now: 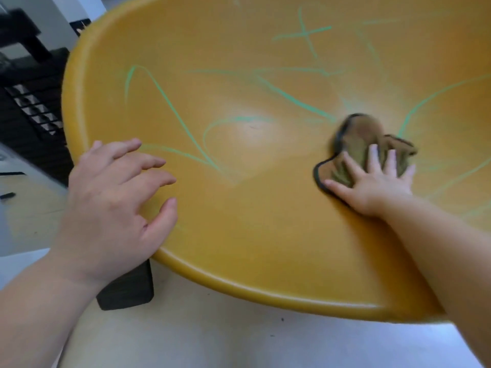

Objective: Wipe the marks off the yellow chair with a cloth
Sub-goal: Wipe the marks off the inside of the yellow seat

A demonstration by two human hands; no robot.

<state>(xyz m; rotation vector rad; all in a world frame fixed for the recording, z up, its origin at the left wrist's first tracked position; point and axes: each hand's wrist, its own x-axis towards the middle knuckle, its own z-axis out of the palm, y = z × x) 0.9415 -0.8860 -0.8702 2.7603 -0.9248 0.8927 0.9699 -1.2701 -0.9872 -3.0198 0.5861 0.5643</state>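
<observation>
The yellow chair [265,221] fills most of the view, its curved seat scribbled with green marks [172,112]. A brown cloth [356,136] with a dark hem lies crumpled on the right part of the seat, blurred at its far end. My right hand [377,181] presses flat on the near half of the cloth, fingers spread over it. My left hand [114,197] rests on the chair's left rim with fingers apart, holding nothing. More green lines run past the cloth to the right and across the backrest.
A dark chair leg [127,288] shows under the left rim. Pale floor [212,335] lies below the seat's front edge. Black furniture with a patterned panel [34,107] stands at the far left, and a small dark item [8,195] lies on the floor there.
</observation>
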